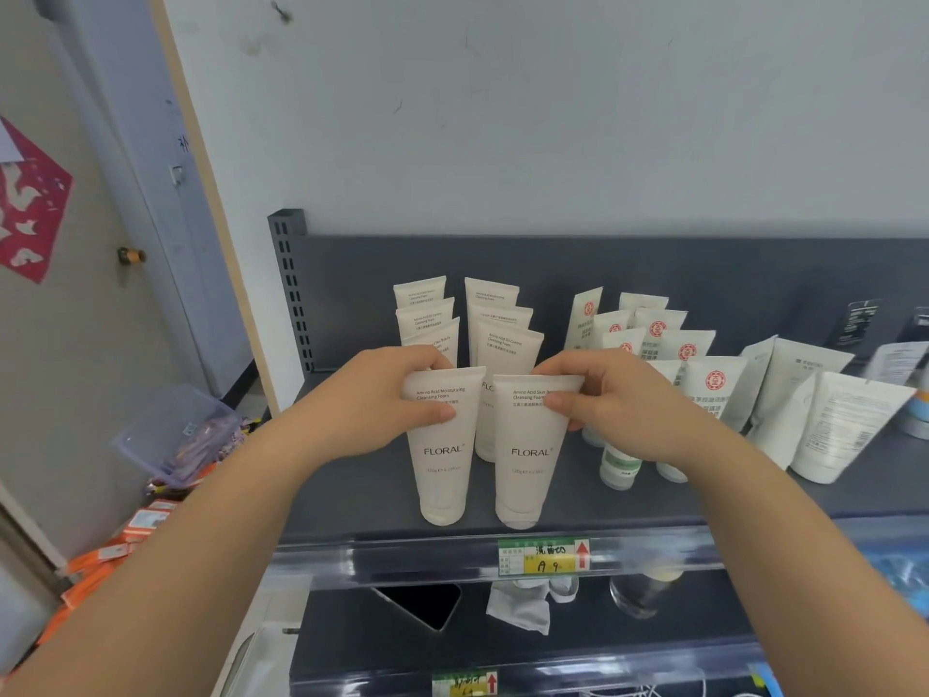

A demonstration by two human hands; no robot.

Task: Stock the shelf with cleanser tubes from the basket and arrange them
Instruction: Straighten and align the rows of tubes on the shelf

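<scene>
Two white FLORAL cleanser tubes stand cap-down at the front of the dark grey shelf (pixel 352 495). My left hand (pixel 387 394) grips the top of the left front tube (pixel 442 460). The right front tube (pixel 525 460) is pinched at its top by my right hand (pixel 608 394). Behind them stand two rows of the same white tubes (pixel 502 339), several deep, reaching the shelf's back panel. No basket is in view.
Right of the FLORAL rows stand several white tubes with red round logos (pixel 714 384), then larger white tubes (pixel 834 425). A price tag (pixel 543 558) sits on the shelf's front rail. Left, on the floor, lie a clear plastic box (pixel 176 435) and orange packets (pixel 95 570).
</scene>
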